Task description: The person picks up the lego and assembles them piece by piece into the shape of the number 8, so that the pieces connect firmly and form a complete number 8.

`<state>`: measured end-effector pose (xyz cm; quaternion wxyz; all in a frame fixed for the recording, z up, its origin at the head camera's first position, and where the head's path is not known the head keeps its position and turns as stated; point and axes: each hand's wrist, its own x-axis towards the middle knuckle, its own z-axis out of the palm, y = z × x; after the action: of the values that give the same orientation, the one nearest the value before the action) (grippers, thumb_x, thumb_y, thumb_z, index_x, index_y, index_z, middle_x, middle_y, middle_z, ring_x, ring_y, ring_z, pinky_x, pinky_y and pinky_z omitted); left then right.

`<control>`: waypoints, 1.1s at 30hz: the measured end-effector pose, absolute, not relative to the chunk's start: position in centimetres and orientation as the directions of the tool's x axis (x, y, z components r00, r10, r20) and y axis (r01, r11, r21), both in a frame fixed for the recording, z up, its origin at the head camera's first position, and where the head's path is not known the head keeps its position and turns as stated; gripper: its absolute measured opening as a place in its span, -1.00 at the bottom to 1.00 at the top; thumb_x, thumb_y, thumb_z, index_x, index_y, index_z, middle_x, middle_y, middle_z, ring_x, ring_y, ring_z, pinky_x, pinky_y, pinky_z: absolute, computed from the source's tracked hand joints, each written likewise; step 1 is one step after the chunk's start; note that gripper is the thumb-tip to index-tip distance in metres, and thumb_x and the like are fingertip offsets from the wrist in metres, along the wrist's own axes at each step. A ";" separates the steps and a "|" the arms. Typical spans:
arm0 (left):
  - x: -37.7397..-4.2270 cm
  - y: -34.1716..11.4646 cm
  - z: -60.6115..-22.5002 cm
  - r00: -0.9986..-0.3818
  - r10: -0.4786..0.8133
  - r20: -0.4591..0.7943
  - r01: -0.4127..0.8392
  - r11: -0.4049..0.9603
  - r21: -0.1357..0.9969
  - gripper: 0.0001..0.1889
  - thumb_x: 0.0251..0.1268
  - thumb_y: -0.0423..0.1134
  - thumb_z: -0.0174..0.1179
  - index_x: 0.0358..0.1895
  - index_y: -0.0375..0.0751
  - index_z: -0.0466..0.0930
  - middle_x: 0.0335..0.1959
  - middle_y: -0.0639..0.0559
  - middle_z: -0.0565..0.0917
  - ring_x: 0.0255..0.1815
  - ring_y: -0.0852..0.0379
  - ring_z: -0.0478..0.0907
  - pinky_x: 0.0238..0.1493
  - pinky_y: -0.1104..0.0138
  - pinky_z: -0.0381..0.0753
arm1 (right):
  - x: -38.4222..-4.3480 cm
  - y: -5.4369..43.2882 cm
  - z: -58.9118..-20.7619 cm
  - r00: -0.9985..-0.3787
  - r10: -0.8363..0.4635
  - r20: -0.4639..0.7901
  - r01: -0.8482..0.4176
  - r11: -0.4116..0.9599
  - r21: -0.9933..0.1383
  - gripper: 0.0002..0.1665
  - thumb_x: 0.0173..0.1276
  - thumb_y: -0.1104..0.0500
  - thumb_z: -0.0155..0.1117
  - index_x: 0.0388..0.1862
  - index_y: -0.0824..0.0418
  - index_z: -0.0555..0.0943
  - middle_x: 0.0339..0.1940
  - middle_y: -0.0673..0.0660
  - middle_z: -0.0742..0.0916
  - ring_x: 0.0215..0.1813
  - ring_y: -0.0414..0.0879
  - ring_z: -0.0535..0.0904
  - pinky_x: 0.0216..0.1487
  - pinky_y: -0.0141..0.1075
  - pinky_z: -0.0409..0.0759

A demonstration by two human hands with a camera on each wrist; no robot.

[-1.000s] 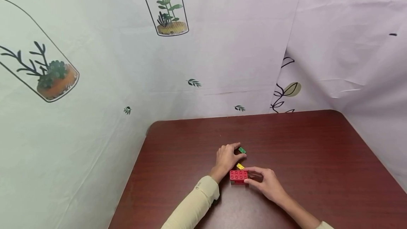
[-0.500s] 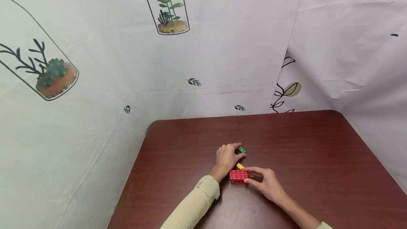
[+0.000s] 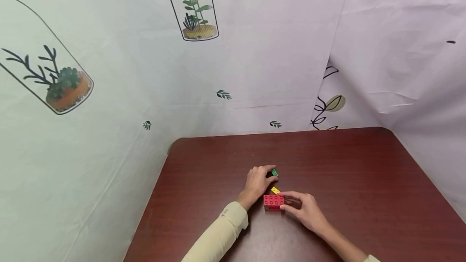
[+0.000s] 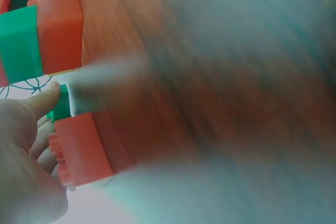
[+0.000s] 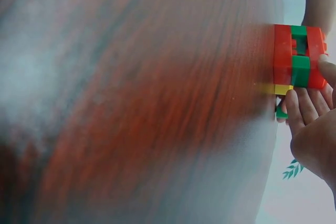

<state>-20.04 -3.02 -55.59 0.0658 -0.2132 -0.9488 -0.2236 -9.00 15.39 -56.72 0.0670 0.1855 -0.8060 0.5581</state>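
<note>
A stack of toy building blocks (image 3: 274,200) stands on the table: red block below, red block on top, two green blocks between them with a gap. My right hand (image 3: 307,210) holds the stack's right end, thumb (image 5: 328,72) on the near side and fingers behind. Beyond the stack, my left hand (image 3: 257,180) pinches a small green block (image 3: 274,172) between thumb and index finger. A separate red block (image 4: 81,150) lies beside it, under the left palm, hidden in the head view. A small yellow block (image 3: 275,190) lies just behind the stack.
The dark reddish-brown table (image 3: 346,165) reaches to a pale fabric wall (image 3: 255,51) with plant prints at the back and sides. A light sleeve (image 3: 222,229) covers the left forearm.
My left hand has shifted slightly left, its thumb closing in, and the green block has turned and slid a little left. My right hand and the stack have stayed in place.
</note>
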 end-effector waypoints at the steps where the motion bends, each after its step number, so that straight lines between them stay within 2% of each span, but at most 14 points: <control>1: -20.0 -3.1 -55.6 -0.898 0.379 0.224 0.439 0.803 0.403 -0.55 0.34 -0.03 0.52 0.26 0.01 0.77 0.03 0.04 0.83 -0.15 0.10 0.79 -0.15 0.28 0.75 | -9.0 15.4 -56.7 -0.922 -0.224 0.315 -0.373 0.307 -0.875 -0.61 0.29 0.25 0.62 0.09 0.27 0.79 -0.02 0.19 0.85 0.01 -0.15 0.79 -0.03 -0.23 0.80; 10: -19.6 -4.0 -55.1 -0.879 0.418 0.230 0.477 0.757 0.446 -0.59 0.44 -0.16 0.44 0.30 -0.11 0.74 0.09 -0.04 0.81 -0.02 0.06 0.77 -0.01 0.21 0.76 | -8.8 15.5 -56.5 -0.932 -0.229 0.279 -0.340 0.296 -0.892 -0.61 0.31 0.22 0.61 0.10 0.25 0.78 -0.01 0.20 0.85 0.02 -0.11 0.80 -0.03 -0.24 0.80; 14: -19.3 -4.5 -54.8 -0.872 0.433 0.229 0.488 0.739 0.464 -0.59 0.48 -0.17 0.40 0.32 -0.13 0.72 0.10 -0.04 0.80 -0.01 0.08 0.77 0.00 0.23 0.76 | -8.8 15.4 -56.4 -0.932 -0.228 0.281 -0.341 0.293 -0.893 -0.61 0.31 0.23 0.62 0.10 0.26 0.78 -0.01 0.20 0.85 0.01 -0.13 0.79 -0.04 -0.24 0.80; 25: -18.2 -6.2 -53.7 -0.873 0.454 0.180 0.477 0.711 0.517 -0.59 0.49 -0.18 0.38 0.34 -0.12 0.70 0.04 -0.02 0.82 -0.07 0.13 0.76 -0.06 0.33 0.74 | -8.6 15.4 -56.5 -0.928 -0.222 0.300 -0.355 0.280 -0.892 -0.60 0.30 0.22 0.62 0.10 0.24 0.79 0.02 0.22 0.84 0.03 -0.09 0.79 -0.03 -0.21 0.80; 33: -17.0 -7.5 -53.0 -0.870 0.450 0.201 0.480 0.681 0.553 -0.59 0.43 -0.20 0.44 0.30 -0.10 0.74 -0.07 0.07 0.83 -0.31 0.30 0.59 -0.21 0.44 0.61 | -8.7 15.5 -56.6 -0.930 -0.231 0.287 -0.345 0.277 -0.897 -0.60 0.31 0.23 0.61 0.12 0.25 0.78 0.02 0.22 0.84 0.02 -0.08 0.80 -0.04 -0.26 0.79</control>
<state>-17.02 -7.47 -53.00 0.0241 -0.2536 -0.9166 -0.3082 -8.69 15.45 -56.56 0.0498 0.1808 -0.7974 0.5736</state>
